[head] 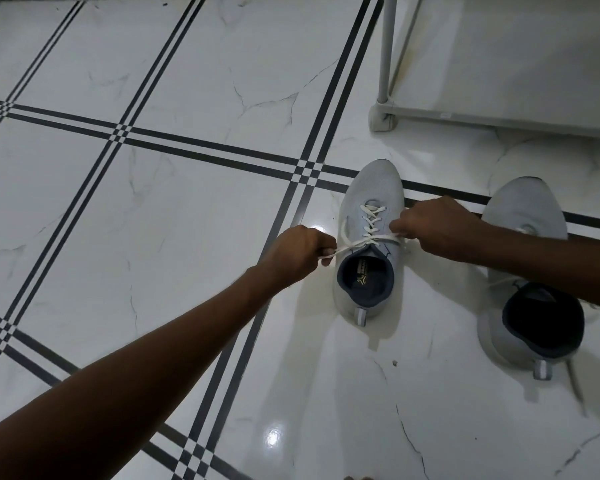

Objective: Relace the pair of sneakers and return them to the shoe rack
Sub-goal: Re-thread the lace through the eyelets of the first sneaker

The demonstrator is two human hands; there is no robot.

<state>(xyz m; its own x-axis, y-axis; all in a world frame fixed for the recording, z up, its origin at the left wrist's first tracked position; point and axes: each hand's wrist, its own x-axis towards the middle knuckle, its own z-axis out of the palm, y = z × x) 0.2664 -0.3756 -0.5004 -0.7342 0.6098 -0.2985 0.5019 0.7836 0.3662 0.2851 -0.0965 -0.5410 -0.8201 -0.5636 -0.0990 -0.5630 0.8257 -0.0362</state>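
Left hand (300, 252) and right hand (437, 230) each pinched a white lace (357, 241) end, grips closed, pulled taut across the grey sneaker (369, 244), second sneaker (530, 271) right

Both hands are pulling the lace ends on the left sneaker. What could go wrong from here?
The left hand grips the white lace close to its tip, so it may slip free. The shoe stands unbraced on glossy floor tile and could slide. The right forearm hides the second sneaker, whose lacing cannot be checked.

The single head view looks steeply down from above onto the tiled floor (194, 209), at arm's reach.
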